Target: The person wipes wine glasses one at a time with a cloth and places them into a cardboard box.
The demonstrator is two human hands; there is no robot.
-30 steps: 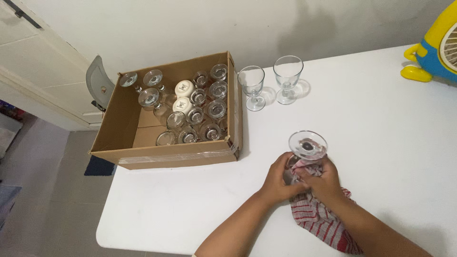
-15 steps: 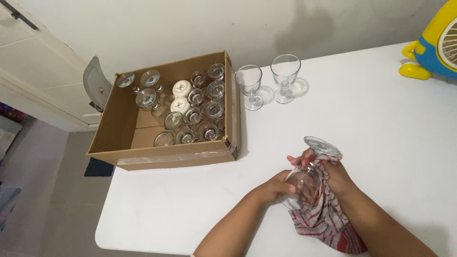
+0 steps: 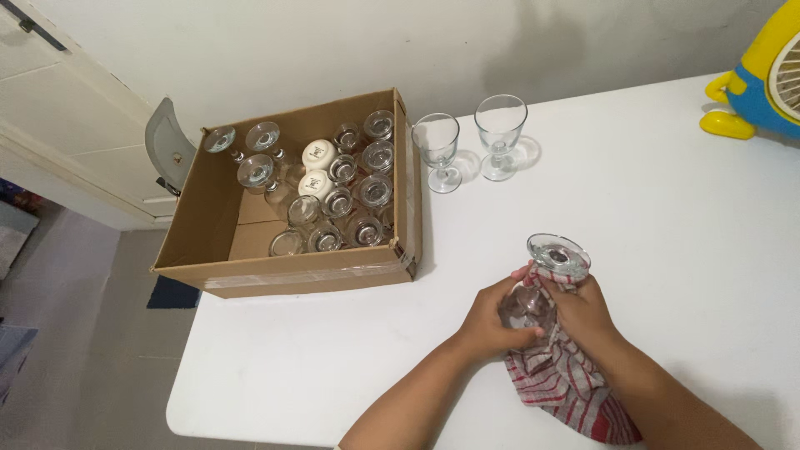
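Left hand cupped tight around glass bowl, right hand pressing striped cloth to its stem, foot up, white table beneath, box of glasses beyond, left

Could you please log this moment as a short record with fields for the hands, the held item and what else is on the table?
left hand: left hand cups the bowl of a stemmed glass
right hand: right hand presses a red striped cloth against the glass
glass pose: upside down and tilted, foot uppermost
table: white table with two upright stemmed glasses near the far edge
box: open cardboard box to the left, holding many glasses and two white cups
far right: yellow and blue toy-like fan
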